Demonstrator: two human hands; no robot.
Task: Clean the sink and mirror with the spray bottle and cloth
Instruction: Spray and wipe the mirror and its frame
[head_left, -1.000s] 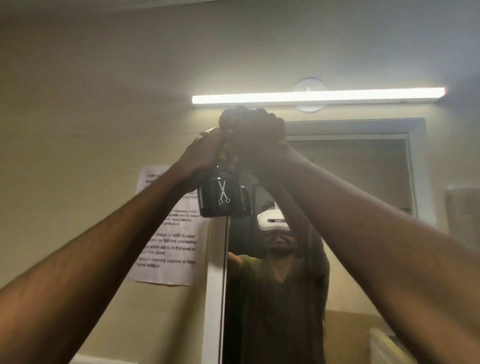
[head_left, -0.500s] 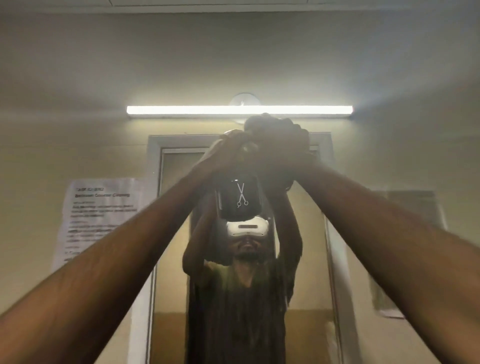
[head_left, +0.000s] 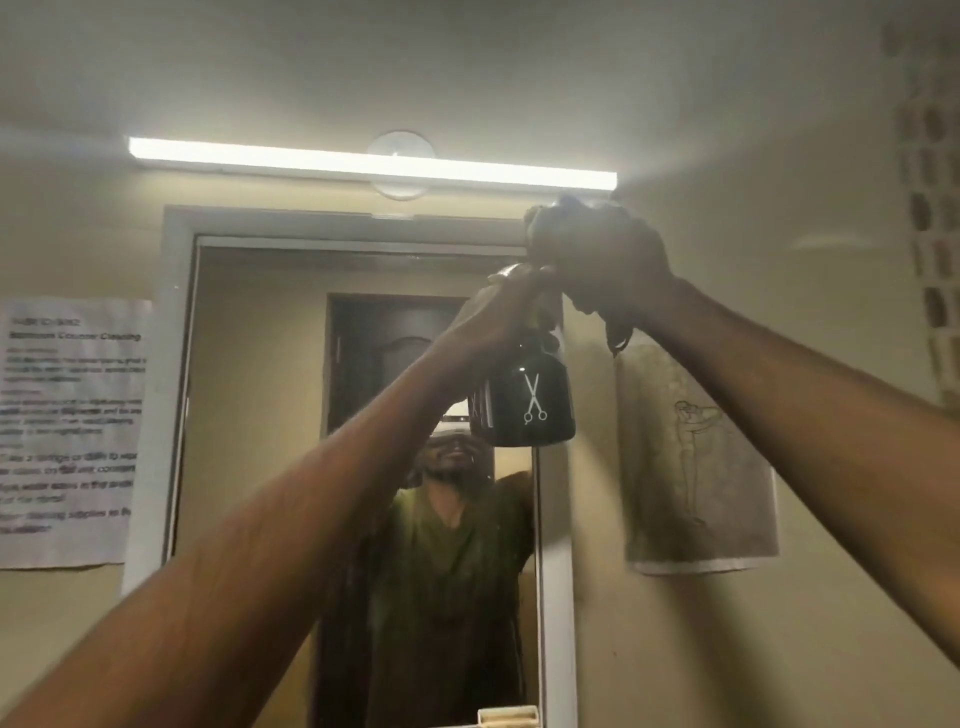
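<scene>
arms: both raised overhead | left hand (head_left: 498, 317): fingers curled | right hand (head_left: 597, 254): clenched (touching the left)

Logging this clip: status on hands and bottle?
Left hand grips spray bottle neck. Right hand clenched at top, contents unclear. Mirror unobstructed.

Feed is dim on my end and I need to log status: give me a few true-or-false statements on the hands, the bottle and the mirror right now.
1. The left hand grips the neck of the dark spray bottle. True.
2. The spray bottle stands on a counter. False: it is held up in the air at the mirror's upper right corner.
3. The bottle bears a white scissors mark. True.
4. The right hand hangs open at the person's side. False: it is raised at the top of the bottle, fingers curled round something dark; what it is cannot be told.
5. The light bar above the mirror is off. False: it is lit.
</scene>
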